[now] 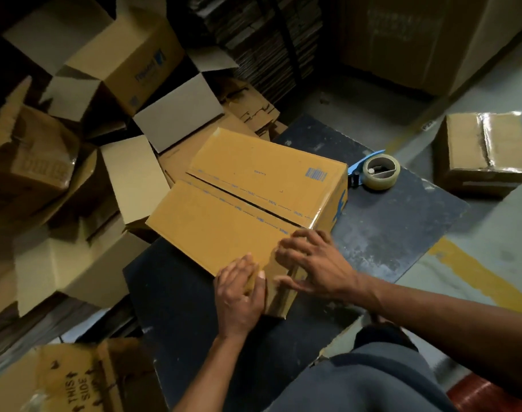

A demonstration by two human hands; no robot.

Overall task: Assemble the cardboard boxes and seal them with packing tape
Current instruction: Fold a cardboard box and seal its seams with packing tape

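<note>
1. Head view, taking the cardboard box [248, 209] as landmark: to its left lies a heap of open boxes [111, 69] with flaps up and flattened sheets — these look assembled or waiting, not yet sealed, as far as I can tell.
2. At the box's near corner the left hand [239, 295] presses flat, fingers straight, gripping nothing.
3. Just right of it the right hand [313, 263] spreads its fingers over the same corner, also grasping nothing; both seem to smooth tape down over the edge.
4. On the box, the top flaps are folded shut; the seam looks glossy near the hands, yet a dark gap shows along it — sealing seems part done.
5. Right of the box, the tape dispenser [375, 171] rests untouched on the dark bench [402, 227].
6. Farther right, a taped box [482, 153] sits finished on the grey floor [491, 233], which carries a yellow stripe; the room is dim, with cardboard stacks behind.
</note>
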